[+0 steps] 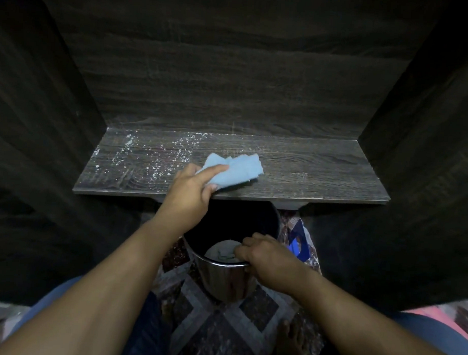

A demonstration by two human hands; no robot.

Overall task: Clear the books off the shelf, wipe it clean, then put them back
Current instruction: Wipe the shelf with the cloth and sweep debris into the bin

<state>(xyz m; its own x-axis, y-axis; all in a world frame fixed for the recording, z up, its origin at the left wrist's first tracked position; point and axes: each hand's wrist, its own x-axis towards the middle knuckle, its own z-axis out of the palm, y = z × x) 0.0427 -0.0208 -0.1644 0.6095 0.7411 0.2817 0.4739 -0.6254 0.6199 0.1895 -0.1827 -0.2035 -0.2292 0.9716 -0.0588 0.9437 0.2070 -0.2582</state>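
Note:
The dark wood shelf (pixel 307 174) holds no books. White dust specks (pixel 159 156) lie scattered over its left half. A folded light blue cloth (pixel 237 169) lies on the shelf near the front edge, and my left hand (pixel 190 186) grips its left end between fingers and thumb. Below the shelf, my right hand (pixel 264 254) grips the rim of a shiny metal bin (pixel 224 278), which is held just under the shelf's front edge. Some crumpled pale scraps lie at the bottom of the bin.
Dark side panels (pixel 44 117) and a back wall close in the shelf on three sides. A blue object (pixel 297 243) lies on the patterned floor to the right of the bin. My knees and a bare foot (pixel 291 338) show at the bottom.

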